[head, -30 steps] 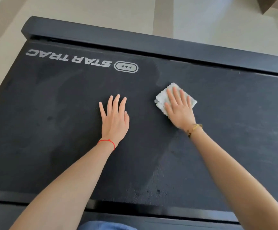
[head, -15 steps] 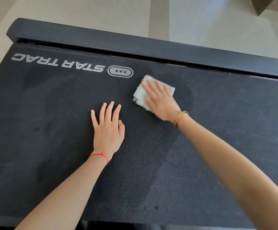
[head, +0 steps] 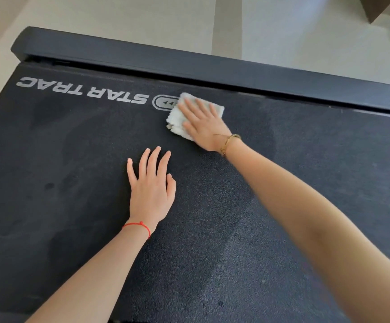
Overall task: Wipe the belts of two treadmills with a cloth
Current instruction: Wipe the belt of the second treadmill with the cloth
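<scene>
A black treadmill belt (head: 49, 173) with a grey STAR TRAC logo (head: 82, 90) fills most of the head view. A folded white cloth (head: 177, 120) lies on the belt just right of the logo and covers the edge of the logo's arrow badge. My right hand (head: 204, 124) presses flat on the cloth with straight fingers. My left hand (head: 150, 190) rests flat on the bare belt nearer to me, fingers straight, holding nothing. A damp darker streak runs down the belt below the cloth.
The treadmill's black far side rail (head: 212, 66) borders the belt. Beyond it is pale tiled floor (head: 142, 22). A brown box-like corner (head: 375, 8) shows at the top right.
My right hand has slid the cloth left and away from me, from mid-belt up to the logo's badge. My left hand has stayed flat on the belt.
</scene>
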Demonstrator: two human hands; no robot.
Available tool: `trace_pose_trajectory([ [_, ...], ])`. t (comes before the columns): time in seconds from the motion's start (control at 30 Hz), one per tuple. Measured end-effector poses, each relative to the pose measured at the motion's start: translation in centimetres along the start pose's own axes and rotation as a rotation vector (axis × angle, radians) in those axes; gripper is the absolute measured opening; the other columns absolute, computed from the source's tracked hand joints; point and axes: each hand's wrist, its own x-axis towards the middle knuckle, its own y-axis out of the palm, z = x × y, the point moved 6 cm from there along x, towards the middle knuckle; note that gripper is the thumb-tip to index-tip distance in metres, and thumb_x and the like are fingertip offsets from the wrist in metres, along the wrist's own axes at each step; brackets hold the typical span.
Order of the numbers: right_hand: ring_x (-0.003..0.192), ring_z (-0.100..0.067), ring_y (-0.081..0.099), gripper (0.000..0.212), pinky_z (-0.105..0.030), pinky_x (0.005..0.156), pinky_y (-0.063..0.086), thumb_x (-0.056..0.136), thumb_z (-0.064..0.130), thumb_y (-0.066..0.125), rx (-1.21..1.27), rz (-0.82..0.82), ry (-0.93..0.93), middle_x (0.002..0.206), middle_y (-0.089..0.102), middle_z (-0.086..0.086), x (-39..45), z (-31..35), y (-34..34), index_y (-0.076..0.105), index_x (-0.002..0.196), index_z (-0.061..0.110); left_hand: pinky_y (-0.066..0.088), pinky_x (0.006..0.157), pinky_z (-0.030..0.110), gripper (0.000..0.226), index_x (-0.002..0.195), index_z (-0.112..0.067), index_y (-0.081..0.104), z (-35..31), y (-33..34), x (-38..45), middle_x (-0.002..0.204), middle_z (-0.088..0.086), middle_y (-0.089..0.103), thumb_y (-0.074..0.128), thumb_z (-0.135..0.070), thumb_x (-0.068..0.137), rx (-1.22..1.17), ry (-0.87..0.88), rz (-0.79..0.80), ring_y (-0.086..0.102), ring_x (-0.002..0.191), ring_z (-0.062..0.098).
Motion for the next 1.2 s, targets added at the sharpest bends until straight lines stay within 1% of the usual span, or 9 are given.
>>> trace_pose_trajectory([
  [0.17,0.152,-0.028,-0.010,0.057,-0.047,0.120,-0.008,0.106,0.043,0.013,0.062,-0.067,0.372,0.166,-0.007,-0.001,-1.9,-11.3,-2.4,-0.001,0.158,0.024,0.018,0.120,0.062,0.055,0.150,-0.020,0.039,0.0,0.0,0.0,0.157,0.007,0.037,0.027,-0.033,0.098,-0.010,-0.012,0.015,0.029,0.149,0.028],
  [0.27,0.152,-0.030,-0.010,0.058,-0.051,0.121,-0.007,0.106,0.043,0.013,0.106,-0.063,0.456,0.166,-0.008,-0.001,-3.1,-12.0,-2.1,-0.001,0.158,0.025,0.017,0.120,0.063,0.055,0.150,-0.020,0.039,0.0,0.0,0.1,0.157,0.007,0.037,0.027,-0.032,0.098,-0.008,-0.019,0.017,0.029,0.149,0.028],
  [0.37,0.152,-0.032,-0.005,0.056,-0.053,0.121,-0.005,0.107,0.037,0.018,0.063,-0.102,0.373,0.166,-0.003,-0.003,-4.4,-7.9,-0.7,0.002,0.159,0.022,0.017,0.120,0.063,0.055,0.150,-0.019,0.040,-0.2,-0.1,0.0,0.157,0.007,0.037,0.027,-0.031,0.098,-0.009,-0.024,0.009,0.029,0.149,0.028],
  [0.47,0.152,-0.032,-0.003,0.057,-0.055,0.121,0.000,0.106,0.036,0.020,-0.017,-0.083,0.145,0.166,0.001,-0.002,-8.1,-2.3,1.1,0.004,0.159,0.023,0.016,0.120,0.062,0.053,0.150,-0.019,0.040,-0.2,-0.1,0.0,0.158,0.007,0.037,0.032,-0.029,0.098,-0.009,-0.024,0.006,0.028,0.149,0.028],
  [0.6,0.151,-0.018,-0.010,0.055,-0.042,0.123,-0.009,0.106,0.041,0.016,-0.042,-0.029,-0.117,0.166,0.000,0.006,-14.0,0.9,3.0,0.003,0.158,0.028,0.016,0.120,0.062,0.051,0.149,-0.018,0.042,-0.2,-0.3,-0.1,0.157,0.006,0.038,0.042,-0.025,0.098,-0.026,-0.020,-0.006,0.029,0.149,0.028],
  [0.73,0.153,-0.024,-0.003,0.054,-0.048,0.123,0.001,0.107,0.037,0.019,-0.066,-0.066,0.103,0.166,-0.002,0.001,-12.0,-5.4,1.0,0.003,0.158,0.026,0.015,0.121,0.062,0.051,0.149,-0.018,0.042,-0.2,-0.5,-0.1,0.157,0.007,0.038,0.041,-0.025,0.098,-0.057,-0.017,-0.004,0.029,0.149,0.028],
  [0.87,0.152,-0.028,-0.007,0.054,-0.048,0.120,-0.008,0.108,0.037,0.019,0.060,-0.109,0.301,0.166,-0.005,0.001,-11.1,-6.3,0.8,0.003,0.159,0.026,0.015,0.121,0.062,0.050,0.148,-0.018,0.044,-0.2,-0.7,-0.1,0.156,0.007,0.039,0.044,-0.025,0.098,-0.085,-0.023,-0.013,0.029,0.149,0.028],
  [1.07,0.153,-0.025,-0.007,0.055,-0.047,0.123,-0.005,0.106,0.038,0.017,-0.009,-0.087,0.010,0.166,-0.001,0.004,-19.6,3.0,4.6,0.002,0.159,0.027,0.022,0.120,0.057,0.046,0.145,-0.015,0.050,-0.2,-1.2,-0.4,0.152,0.008,0.047,0.044,-0.022,0.100,-0.058,-0.038,-0.058,0.037,0.144,0.029],
  [1.2,0.152,-0.019,-0.009,0.055,-0.044,0.123,-0.005,0.107,0.040,0.021,0.004,-0.036,-0.077,0.166,-0.001,0.008,-20.7,2.6,4.7,0.004,0.158,0.031,0.026,0.119,0.053,0.047,0.148,-0.013,0.045,-0.3,-1.3,-2.1,0.154,0.009,0.044,0.039,-0.022,0.103,-0.012,-0.042,-0.018,0.037,0.145,0.030],
])
